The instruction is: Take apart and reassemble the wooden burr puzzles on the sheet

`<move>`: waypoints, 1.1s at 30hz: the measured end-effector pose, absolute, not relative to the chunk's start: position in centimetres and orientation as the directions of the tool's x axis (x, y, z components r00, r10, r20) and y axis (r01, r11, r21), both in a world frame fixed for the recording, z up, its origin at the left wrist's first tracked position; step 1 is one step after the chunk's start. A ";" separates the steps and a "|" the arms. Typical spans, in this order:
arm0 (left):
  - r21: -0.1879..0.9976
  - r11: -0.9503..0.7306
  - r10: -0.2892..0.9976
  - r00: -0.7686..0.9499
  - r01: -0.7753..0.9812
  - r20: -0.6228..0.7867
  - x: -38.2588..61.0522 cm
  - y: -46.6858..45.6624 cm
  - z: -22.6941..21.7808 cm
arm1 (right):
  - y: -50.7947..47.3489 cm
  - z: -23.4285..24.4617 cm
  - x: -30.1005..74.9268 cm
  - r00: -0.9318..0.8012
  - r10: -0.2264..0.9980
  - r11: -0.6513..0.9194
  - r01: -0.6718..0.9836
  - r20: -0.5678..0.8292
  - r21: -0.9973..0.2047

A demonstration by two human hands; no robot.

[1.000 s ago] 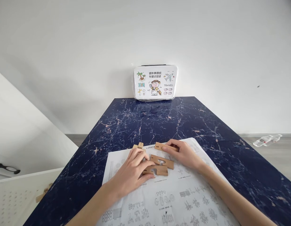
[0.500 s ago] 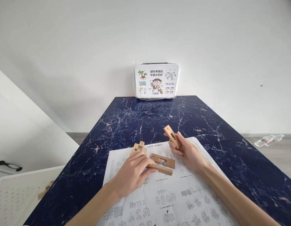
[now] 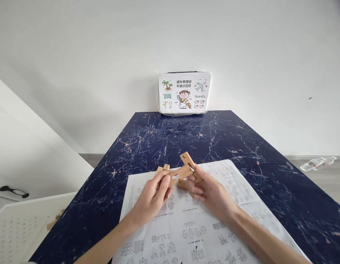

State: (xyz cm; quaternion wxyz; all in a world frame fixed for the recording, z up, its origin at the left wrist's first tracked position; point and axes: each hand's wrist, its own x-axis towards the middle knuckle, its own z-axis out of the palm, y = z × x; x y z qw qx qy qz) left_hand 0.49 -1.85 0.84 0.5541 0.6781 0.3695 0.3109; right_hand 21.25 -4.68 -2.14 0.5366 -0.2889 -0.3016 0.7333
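Observation:
My left hand (image 3: 156,190) pinches a slotted wooden puzzle piece (image 3: 181,173), held slanted up to the right. My right hand (image 3: 210,185) grips another wooden piece marked 2 (image 3: 187,158), tilted with its numbered end up and away. The two pieces cross close together; whether the left one's end sits in the other's slot I cannot tell. Beneath them a third wooden piece (image 3: 182,184) lies on the printed sheet (image 3: 183,220), mostly covered by my hands. Behind my left hand, more pale wooden pieces (image 3: 166,167) show only their tops.
A white cartoon-printed case (image 3: 184,93) stands at the far end of the dark blue marbled table (image 3: 175,139), against the wall. At the lower left is a white perforated basket (image 3: 21,227) with wooden pieces in it. Clear plastic bottles (image 3: 317,163) lie on the floor at right.
My left hand has lifted its slotted piece off the sheet and turned it upward. My right hand has moved left with the piece marked 2, bringing the two together.

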 end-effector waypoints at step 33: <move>0.980 -0.060 0.830 0.556 0.189 -0.057 0.3 -2.0 0.4 | -6.5 -2.7 19.7 -0.083 0.971 0.238 0.328 0.223 -0.914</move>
